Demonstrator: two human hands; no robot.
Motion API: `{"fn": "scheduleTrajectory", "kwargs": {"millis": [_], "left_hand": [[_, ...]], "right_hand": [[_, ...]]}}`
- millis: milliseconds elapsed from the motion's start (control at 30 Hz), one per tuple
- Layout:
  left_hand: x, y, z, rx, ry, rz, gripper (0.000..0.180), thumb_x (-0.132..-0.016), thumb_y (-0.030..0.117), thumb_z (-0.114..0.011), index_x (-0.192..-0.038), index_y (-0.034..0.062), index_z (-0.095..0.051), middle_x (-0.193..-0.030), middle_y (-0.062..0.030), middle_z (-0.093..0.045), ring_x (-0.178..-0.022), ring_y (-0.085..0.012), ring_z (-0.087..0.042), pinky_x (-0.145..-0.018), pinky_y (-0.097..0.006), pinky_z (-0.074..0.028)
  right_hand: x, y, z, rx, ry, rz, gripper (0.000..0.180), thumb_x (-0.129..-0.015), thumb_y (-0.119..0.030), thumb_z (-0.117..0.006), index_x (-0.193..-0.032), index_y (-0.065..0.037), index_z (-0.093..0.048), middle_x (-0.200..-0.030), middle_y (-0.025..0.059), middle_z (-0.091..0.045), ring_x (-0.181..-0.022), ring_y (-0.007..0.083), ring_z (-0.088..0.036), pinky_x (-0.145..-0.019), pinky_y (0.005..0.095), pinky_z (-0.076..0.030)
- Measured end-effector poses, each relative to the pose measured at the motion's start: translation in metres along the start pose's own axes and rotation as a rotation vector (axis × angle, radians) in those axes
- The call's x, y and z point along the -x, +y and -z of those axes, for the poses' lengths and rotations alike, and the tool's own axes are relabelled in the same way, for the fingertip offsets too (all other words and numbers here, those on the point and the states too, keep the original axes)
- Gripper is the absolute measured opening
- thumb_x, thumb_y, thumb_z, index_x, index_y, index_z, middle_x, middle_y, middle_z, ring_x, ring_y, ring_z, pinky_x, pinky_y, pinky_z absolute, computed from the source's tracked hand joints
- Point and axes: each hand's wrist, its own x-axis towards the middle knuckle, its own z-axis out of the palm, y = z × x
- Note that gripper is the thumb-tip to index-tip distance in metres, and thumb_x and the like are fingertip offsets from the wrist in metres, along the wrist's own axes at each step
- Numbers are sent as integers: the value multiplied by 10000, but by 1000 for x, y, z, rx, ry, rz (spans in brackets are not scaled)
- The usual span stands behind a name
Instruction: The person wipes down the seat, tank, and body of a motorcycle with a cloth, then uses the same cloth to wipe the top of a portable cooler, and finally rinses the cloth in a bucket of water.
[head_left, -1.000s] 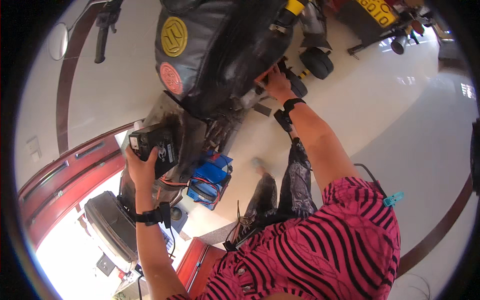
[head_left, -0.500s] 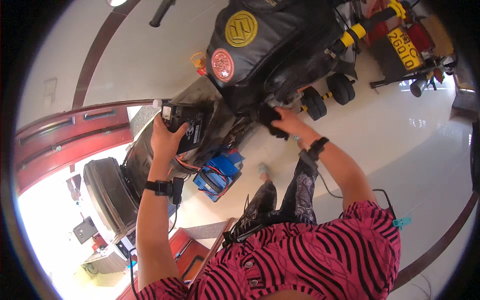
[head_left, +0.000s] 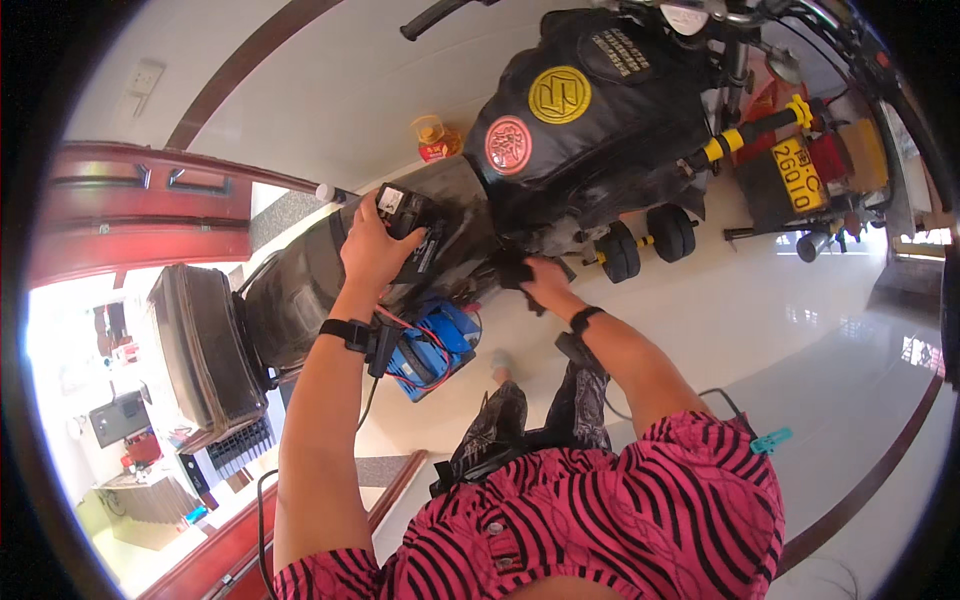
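Note:
A black box-shaped battery point(head_left: 425, 250) with a white label is over the motorcycle's dark seat point(head_left: 325, 275). My left hand point(head_left: 375, 245) grips its near side, thumb on top and fingers round the edge. Whether the battery rests on the seat I cannot tell. To the right, my right hand point(head_left: 550, 287) is closed on a dark, cloth-like thing point(head_left: 515, 270) beside the motorcycle's flank, just below the black tank cover point(head_left: 600, 100). Part of that dark thing merges with the shadowed frame.
A blue charger-like box point(head_left: 435, 350) with red and black cables stands on the floor below the seat. Black dumbbells point(head_left: 645, 243) with a yellow bar lie right of my right hand. A top box point(head_left: 210, 350) sits at the motorcycle's rear; an oil jug point(head_left: 435, 138) stands beyond it.
The view has shifted, so the motorcycle shows further right and more fully. My left hand still grips the battery; my right hand, with the dark cloth-like thing, is lower along the flank.

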Motion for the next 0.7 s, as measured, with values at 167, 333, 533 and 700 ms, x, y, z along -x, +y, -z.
{"fn": "scheduleTrajectory", "kwargs": {"millis": [167, 333, 533, 700], "left_hand": [[-4, 6, -3, -4, 23, -69, 844, -669, 483, -732, -1295, 40, -380, -1109, -153, -572, -982, -313, -594, -796, -410, -485], [-2, 1, -8, -14, 17, -54, 854, -673, 487, -728, -1302, 30, -376, -1113, -149, -570, -993, -302, -594, -817, -403, -479], [-4, 17, -7, -24, 27, -51, 838, -667, 486, -731, -1277, 17, -399, -1122, -144, -567, -979, -292, -596, -821, -389, -473], [-2, 3, -9, 5, 34, -44, 853, -646, 462, -745, -1288, 25, -394, -1094, -127, -582, -971, -282, -604, -806, -382, -486]], "right_hand": [[-8, 49, 1, -168, 196, -135, 637, -826, -348, -625, -1286, 53, -442, -1267, 261, -494, -1183, 375, -471, -1003, 413, -396], [-37, -27, -14, 86, 161, -76, 621, -845, -338, -608, -1305, 36, -422, -1287, 282, -459, -1155, 406, -483, -990, 452, -406], [-54, -20, -36, 118, 300, -187, 515, -802, -280, -643, -1177, 29, -472, -1084, 250, -572, -1008, 402, -554, -857, 461, -472], [-29, -17, -4, 132, 42, -23, 465, -784, -260, -655, -1112, 47, -537, -1053, 273, -587, -969, 423, -567, -834, 461, -475]]}}
